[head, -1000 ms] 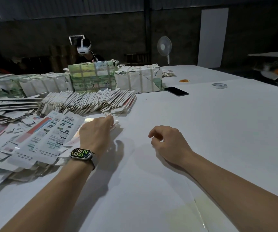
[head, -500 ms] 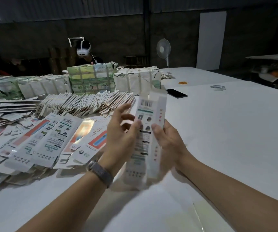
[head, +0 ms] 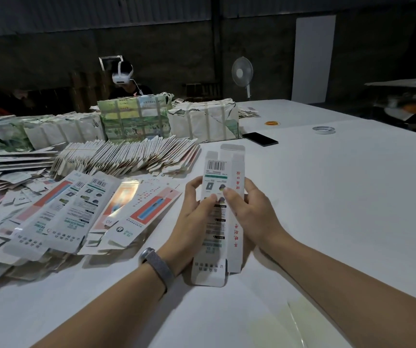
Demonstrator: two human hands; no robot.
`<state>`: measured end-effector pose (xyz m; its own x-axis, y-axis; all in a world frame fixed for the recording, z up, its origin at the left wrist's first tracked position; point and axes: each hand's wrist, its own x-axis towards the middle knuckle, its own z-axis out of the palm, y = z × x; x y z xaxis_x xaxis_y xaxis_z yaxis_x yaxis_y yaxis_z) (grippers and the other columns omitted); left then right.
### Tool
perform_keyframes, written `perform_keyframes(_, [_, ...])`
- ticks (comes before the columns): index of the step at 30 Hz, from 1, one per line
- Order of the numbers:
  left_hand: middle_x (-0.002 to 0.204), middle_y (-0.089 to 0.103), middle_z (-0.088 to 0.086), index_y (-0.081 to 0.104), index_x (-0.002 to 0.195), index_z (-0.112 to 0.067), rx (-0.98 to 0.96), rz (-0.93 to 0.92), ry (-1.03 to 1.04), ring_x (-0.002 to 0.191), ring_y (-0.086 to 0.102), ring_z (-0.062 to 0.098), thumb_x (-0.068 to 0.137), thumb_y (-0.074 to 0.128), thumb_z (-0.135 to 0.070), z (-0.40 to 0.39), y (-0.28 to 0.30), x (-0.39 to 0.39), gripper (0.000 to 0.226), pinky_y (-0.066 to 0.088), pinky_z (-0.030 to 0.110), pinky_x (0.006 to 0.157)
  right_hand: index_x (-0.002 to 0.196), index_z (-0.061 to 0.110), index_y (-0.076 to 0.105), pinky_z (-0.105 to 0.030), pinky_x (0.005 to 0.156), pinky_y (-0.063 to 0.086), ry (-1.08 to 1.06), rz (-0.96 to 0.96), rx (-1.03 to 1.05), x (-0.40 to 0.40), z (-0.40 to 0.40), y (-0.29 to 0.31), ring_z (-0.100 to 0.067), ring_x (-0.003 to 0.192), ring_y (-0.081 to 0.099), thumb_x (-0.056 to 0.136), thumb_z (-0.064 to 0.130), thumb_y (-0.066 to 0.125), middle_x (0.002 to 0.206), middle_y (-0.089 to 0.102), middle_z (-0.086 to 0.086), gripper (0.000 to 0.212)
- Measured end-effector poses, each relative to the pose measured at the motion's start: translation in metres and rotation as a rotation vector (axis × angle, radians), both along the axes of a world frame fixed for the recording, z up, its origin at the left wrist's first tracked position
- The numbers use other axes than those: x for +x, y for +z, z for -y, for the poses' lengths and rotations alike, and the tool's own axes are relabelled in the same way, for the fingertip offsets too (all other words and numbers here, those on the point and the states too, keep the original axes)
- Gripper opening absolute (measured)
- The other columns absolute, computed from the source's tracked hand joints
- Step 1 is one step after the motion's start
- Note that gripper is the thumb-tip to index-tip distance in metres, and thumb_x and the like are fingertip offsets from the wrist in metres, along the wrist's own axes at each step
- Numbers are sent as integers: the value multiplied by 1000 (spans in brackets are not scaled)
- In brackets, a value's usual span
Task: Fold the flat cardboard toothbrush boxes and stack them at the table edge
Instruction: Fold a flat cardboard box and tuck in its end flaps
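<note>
A long white toothbrush box point(head: 223, 172) with a barcode near its top stands nearly upright above the table, half opened along its creases. My left hand point(head: 191, 209) grips its left side with the thumb on the printed face. My right hand point(head: 249, 209) grips its right side, thumb also on the front. Several flat boxes point(head: 81, 212) lie spread on the table to the left of my hands. Behind them a long row of flat boxes point(head: 126, 156) leans on edge.
Wrapped bundles point(head: 201, 121) stand at the back of the white table point(head: 327, 222). A black phone point(head: 260, 139), a tape roll point(head: 323, 130) and an orange item point(head: 272, 123) lie to the far right. A person with a white headset point(head: 122, 76) sits beyond the bundles.
My left hand lifted one flat box off the pile and brought it to the middle. My right hand came up and took its other side. The box now stands more opened.
</note>
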<state>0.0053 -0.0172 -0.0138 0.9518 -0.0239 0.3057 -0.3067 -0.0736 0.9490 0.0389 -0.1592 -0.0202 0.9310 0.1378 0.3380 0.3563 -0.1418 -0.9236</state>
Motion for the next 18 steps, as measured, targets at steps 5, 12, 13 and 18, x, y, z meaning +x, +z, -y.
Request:
perform_keyframes(5, [139,58,-9,25,146,-42,72,14,-153,122,63,9,97,42,-46,4,-4,1,52,56,26,90,129,34,46,-43,92,57,122,-115,67,2,1,2,-10,100,71,83,56,56,115,70,11,51])
perform_keyframes(12, [144,45,-11,13,151,-35,160,72,-120,119,55,-13,101,39,-38,11,-5,-4,56,50,11,87,127,25,48,-31,79,59,260,-183,196,-1,1,6,-18,101,72,96,37,56,116,71,1,33])
perform_keyframes(13, [144,45,-12,12,153,-31,162,66,-120,119,55,-13,103,38,-35,11,-4,-5,56,50,11,87,126,24,48,-29,78,58,269,-186,204,-1,1,7,-17,101,72,101,32,53,117,70,1,27])
perform_keyframes(18, [130,37,-39,4,155,-36,203,29,-128,110,47,-30,97,35,-50,12,2,-6,67,45,1,82,129,20,49,-24,80,56,286,-206,199,-2,3,10,-14,104,70,105,26,44,120,68,-1,24])
